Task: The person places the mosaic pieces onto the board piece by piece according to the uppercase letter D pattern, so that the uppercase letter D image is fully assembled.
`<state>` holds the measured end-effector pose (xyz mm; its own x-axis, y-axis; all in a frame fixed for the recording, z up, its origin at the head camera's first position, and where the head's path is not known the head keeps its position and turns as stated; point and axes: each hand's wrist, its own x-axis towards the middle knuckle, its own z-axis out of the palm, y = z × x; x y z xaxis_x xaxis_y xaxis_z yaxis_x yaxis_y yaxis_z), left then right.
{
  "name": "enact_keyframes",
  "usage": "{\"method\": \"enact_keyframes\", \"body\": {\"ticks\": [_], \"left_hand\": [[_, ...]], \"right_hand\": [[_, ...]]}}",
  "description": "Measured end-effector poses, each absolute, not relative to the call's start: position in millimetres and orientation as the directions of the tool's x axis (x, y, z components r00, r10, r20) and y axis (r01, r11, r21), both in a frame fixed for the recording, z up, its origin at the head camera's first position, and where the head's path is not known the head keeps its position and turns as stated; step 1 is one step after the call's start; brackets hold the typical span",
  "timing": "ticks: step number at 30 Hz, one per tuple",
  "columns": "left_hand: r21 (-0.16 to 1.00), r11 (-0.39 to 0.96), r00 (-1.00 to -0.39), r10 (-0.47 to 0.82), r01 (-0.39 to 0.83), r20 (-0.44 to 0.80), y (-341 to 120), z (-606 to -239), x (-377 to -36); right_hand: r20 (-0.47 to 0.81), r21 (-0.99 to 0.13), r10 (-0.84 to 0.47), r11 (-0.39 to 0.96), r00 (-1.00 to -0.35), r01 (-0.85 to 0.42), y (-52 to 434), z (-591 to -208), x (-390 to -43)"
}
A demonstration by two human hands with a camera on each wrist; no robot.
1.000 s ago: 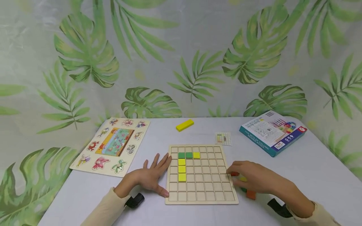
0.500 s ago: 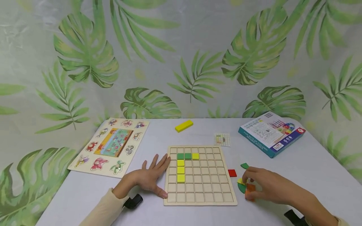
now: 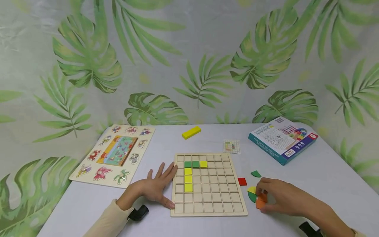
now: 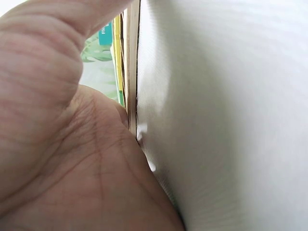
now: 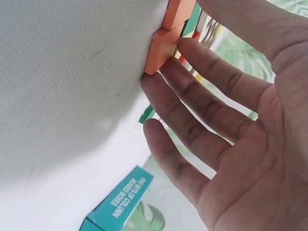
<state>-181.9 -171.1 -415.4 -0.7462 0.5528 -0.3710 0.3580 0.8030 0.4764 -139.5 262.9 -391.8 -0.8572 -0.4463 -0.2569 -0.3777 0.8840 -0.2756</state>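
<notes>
A wooden grid board (image 3: 210, 197) lies in the middle of the table in the head view. It carries green tiles (image 3: 191, 164) and yellow tiles (image 3: 188, 179) in its upper left squares. My left hand (image 3: 155, 188) is spread with straight fingers along the board's left edge, thumb at its lower corner. To the right of the board, my right hand (image 3: 279, 196) has thumb and fingers around two small orange blocks (image 3: 261, 201). In the right wrist view, fingertips touch one end of the orange blocks (image 5: 166, 43); the thumb tip is out of frame.
Beside the orange blocks lie a yellow piece (image 3: 251, 190) and a green curved piece (image 3: 252, 197). A red tile (image 3: 242, 181), a green quarter-round piece (image 3: 256, 173), a pattern card (image 3: 231, 146), a yellow bar (image 3: 191, 132), a box (image 3: 282, 140) and a picture puzzle (image 3: 112, 154) surround the board.
My right hand has moved right from the board's edge to the orange blocks, uncovering the red tile. Two orange blocks now show between its fingers. The left hand stays in place.
</notes>
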Motion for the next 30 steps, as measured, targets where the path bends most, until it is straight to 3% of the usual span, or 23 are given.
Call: {"method": "enact_keyframes", "body": {"ticks": [21,30], "left_hand": [[0.452,0.811,-0.749,0.549,0.371,-0.371,-170.1,-413.4,-181.3],[0.46,0.805,-0.746,0.556,0.374,-0.366,-170.7,-413.0,-181.4]], "right_hand": [[-0.236,-0.302,-0.482,0.862,-0.844,-0.408,264.3,-390.2,-143.1],[-0.181,-0.336,-0.573,0.8,-0.8,-0.497,266.3,-388.0,-145.7]]}}
